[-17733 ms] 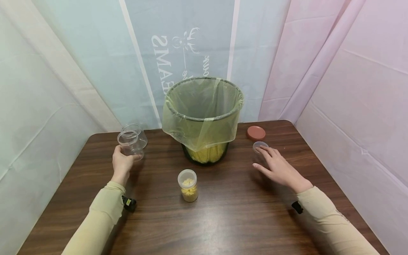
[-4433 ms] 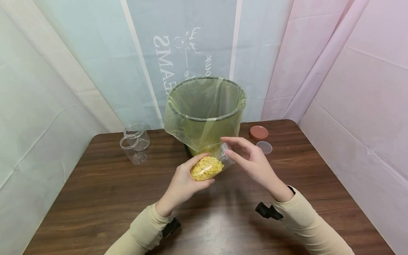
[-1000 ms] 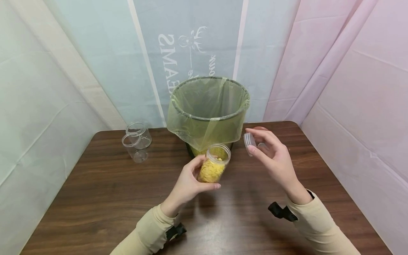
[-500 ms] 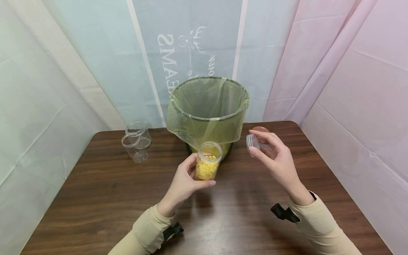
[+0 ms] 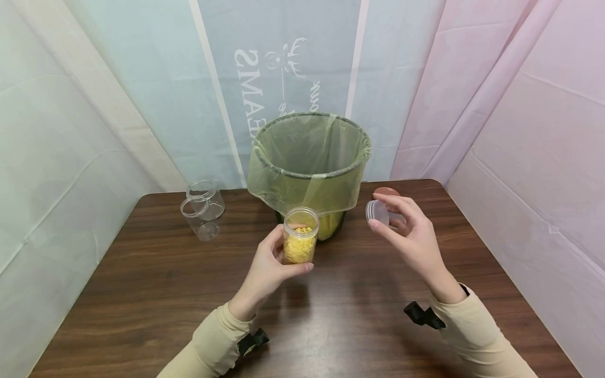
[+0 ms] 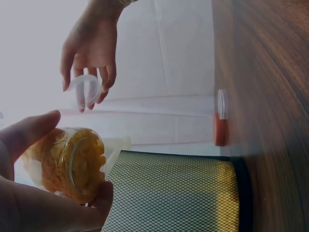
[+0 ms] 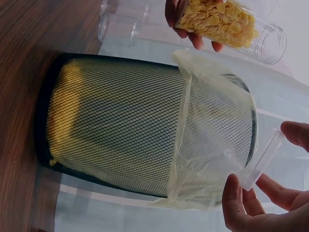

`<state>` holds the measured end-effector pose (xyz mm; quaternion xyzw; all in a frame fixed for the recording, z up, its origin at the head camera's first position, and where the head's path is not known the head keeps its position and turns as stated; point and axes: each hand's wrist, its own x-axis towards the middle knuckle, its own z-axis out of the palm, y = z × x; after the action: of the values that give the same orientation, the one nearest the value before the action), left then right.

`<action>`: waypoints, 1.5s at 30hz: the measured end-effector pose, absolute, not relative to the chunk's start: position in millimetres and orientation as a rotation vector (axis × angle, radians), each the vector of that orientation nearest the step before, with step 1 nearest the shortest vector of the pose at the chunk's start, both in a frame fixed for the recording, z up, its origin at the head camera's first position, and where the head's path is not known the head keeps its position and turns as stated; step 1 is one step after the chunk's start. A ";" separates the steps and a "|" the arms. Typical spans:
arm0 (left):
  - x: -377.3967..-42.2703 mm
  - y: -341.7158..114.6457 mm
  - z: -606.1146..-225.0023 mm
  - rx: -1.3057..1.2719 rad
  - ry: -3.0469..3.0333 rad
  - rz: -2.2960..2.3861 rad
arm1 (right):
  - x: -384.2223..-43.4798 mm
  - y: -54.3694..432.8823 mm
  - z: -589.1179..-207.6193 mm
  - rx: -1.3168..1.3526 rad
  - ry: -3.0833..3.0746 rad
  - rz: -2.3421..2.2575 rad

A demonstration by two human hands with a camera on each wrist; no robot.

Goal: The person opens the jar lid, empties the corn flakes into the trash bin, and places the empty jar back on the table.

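Observation:
My left hand [image 5: 264,268] grips a transparent screw-top jar [image 5: 300,249], fingers and thumb round its sides. The uncapped jar is partly filled with yellow flakes [image 7: 219,21] and is held nearly upright above the table, in front of the bin. To its right, my right hand [image 5: 418,247] pinches a translucent round lid [image 5: 377,213] by its edge, thumb below and fingers above. Lid and jar are apart. In the right wrist view the lid [image 7: 262,160] appears edge-on between the fingertips.
A mesh waste bin [image 5: 331,223] with a pale yellow liner [image 5: 302,191] stands at the table's back. Two transparent jars [image 5: 215,205] stand at the back left. At the back right lie a red lid [image 5: 386,191] and a transparent lid [image 6: 222,104], partly behind my right hand.
Some seconds ago the capped jar stood on the table, then both hands held it tilted. The lid has come off. Over the last second the jar has moved left and become more upright.

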<state>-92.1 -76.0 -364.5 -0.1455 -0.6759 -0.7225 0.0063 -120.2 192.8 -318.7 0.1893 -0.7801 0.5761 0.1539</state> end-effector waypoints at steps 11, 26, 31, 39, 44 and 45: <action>-93.0 -78.1 -365.5 -0.394 -2.102 -2.260 | -122.9 199.8 -327.7 0.398 -2.322 1.417; -95.1 -83.6 -368.1 -0.357 -2.090 -2.239 | -134.1 213.8 -347.0 0.257 -2.438 1.253; -95.1 -86.0 -367.8 -0.346 -2.069 -2.235 | -138.1 217.0 -353.2 0.253 -2.476 1.242; -94.5 -89.7 -367.4 -0.303 -2.075 -2.230 | -148.3 224.3 -369.1 0.234 -2.541 1.186; -94.1 -91.6 -367.9 -0.276 -2.080 -2.239 | -154.1 230.3 -379.7 0.205 -2.582 1.100; -94.0 -92.1 -368.1 -0.273 -2.079 -2.241 | -155.1 231.3 -381.7 0.200 -2.589 1.085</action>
<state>-94.0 -92.1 -368.1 -0.0890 -0.6768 -0.7299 0.0363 -155.1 231.3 -381.7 0.0702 -0.9076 0.3805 0.1628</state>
